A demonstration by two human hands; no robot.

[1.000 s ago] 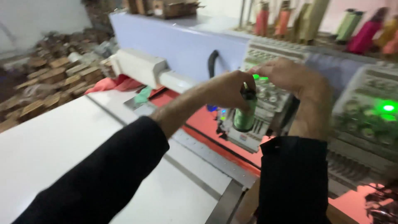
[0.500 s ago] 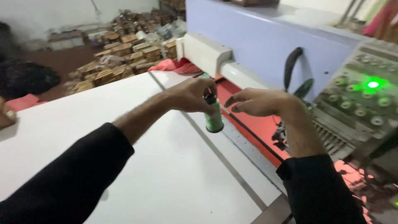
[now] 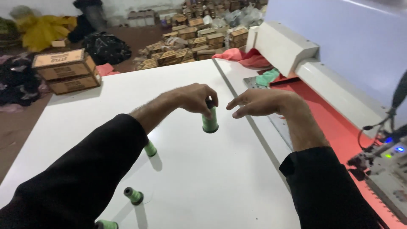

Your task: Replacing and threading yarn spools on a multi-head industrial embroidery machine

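My left hand (image 3: 194,97) grips the top of a green thread spool (image 3: 210,121) that stands upright on the white table (image 3: 85,114). My right hand (image 3: 260,102) hovers just right of the spool, fingers loosely apart and holding nothing. Both arms wear black sleeves. Three more green spools rest on the table nearer me: one (image 3: 150,149) beside my left forearm, one (image 3: 133,196) lower down, one (image 3: 106,224) at the bottom edge.
A large embroidery machine (image 3: 339,51) with red fabric (image 3: 335,123) runs along the right; its head with lit indicators (image 3: 388,154) is at lower right. Cardboard boxes (image 3: 65,70) and piled cartons (image 3: 190,38) lie on the floor beyond the table.
The view swung left from the machine head to the table. My left hand carried the green spool away from the machine and down onto the white table; the right hand followed beside it.
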